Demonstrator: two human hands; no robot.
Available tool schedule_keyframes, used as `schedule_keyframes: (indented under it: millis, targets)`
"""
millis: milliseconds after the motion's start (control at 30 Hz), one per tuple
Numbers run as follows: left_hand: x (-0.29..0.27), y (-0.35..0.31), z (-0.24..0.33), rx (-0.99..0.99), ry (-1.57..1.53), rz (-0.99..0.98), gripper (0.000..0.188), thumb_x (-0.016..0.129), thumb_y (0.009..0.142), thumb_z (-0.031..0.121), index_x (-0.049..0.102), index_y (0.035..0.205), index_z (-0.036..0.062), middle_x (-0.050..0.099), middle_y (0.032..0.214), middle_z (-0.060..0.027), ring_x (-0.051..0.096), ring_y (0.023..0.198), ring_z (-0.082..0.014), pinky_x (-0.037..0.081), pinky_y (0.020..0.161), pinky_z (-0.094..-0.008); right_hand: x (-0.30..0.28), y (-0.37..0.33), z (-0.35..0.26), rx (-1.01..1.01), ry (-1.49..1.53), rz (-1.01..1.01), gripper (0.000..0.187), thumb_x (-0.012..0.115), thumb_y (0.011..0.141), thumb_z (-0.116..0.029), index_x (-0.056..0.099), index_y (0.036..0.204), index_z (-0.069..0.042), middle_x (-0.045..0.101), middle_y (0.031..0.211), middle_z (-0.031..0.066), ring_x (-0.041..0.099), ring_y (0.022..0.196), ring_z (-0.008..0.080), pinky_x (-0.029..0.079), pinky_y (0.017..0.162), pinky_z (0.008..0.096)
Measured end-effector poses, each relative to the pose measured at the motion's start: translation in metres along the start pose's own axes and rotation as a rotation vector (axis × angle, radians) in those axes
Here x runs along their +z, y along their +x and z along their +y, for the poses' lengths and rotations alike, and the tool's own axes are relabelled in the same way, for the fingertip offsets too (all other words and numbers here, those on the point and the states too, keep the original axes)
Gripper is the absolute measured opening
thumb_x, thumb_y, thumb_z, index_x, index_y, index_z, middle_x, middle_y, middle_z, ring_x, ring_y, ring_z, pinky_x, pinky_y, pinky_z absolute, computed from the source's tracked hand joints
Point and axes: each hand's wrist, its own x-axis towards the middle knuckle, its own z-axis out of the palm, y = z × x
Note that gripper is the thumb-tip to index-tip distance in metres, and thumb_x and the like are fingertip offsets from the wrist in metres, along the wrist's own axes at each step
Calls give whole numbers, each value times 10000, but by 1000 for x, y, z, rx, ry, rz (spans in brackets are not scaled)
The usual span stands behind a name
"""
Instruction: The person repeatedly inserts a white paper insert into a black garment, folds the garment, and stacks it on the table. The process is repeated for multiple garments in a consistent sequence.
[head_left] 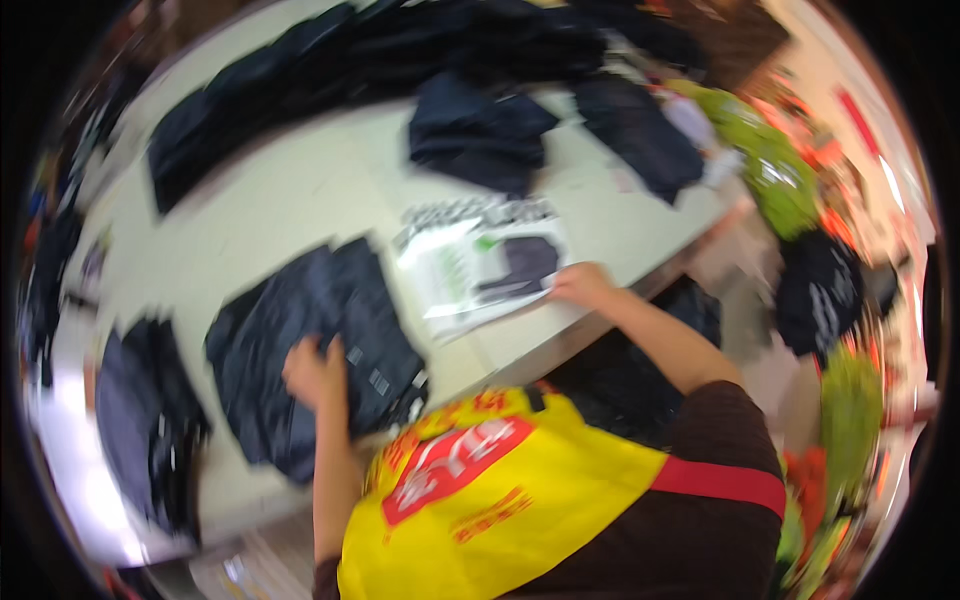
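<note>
On the left, a dark navy folded garment [375,305] lies on the pale table, with a small light label on its surface. My left hand [315,372] rests on top of it, its thumb and fingers apart and slightly bent, blurred by motion. Right of the garment lies a flat white printed sheet or packet [455,270] bearing a picture of a dark garment and a green mark. My right hand [582,287] has its fingers closed on the right edge of this packet. The fingertips of that hand are partly hidden.
Further dark folded garments [480,130] lie beyond the packet, with a long row [330,80] of dark clothes along the far side. Another dark pile [150,425] sits at the left. Green [770,165] and orange items crowd the right, past the table's edge [640,275].
</note>
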Motion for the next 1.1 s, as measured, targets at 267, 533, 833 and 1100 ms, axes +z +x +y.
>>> schedule_keyframes:
  millis: [267,533,833,1100]
  targets:
    - [-24,11,-4,45,28,-14,118,586,797,162,590,838,52,572,851,-106,529,828,-304,432,683,-427,-135,72,-72,-208,-153,486,164,534,735,-54,573,893,-75,577,691,109,599,639,274,465,580,402]
    - [-13,13,-13,-208,-437,99,196,417,929,132,465,1045,-19,551,931,-247,545,831,-395,439,743,-402,-143,137,-124,-135,839,640,180,537,884,-158,578,1001,-27,615,819,134,611,734,194,464,656,270]
    - [-33,39,-29,-164,-212,-158,484,582,725,272,572,1052,-85,597,1009,-271,561,963,-408,443,838,-403,-39,175,-110,49,587,328,150,490,778,-159,588,825,-55,611,770,188,596,756,372,464,667,448]
    - [-60,39,-9,-155,-449,-129,324,565,769,218,590,1014,8,616,803,-222,610,750,-364,468,678,-393,-56,186,-84,-123,530,-206,258,551,812,-141,598,1017,8,628,807,74,571,732,127,462,657,284]
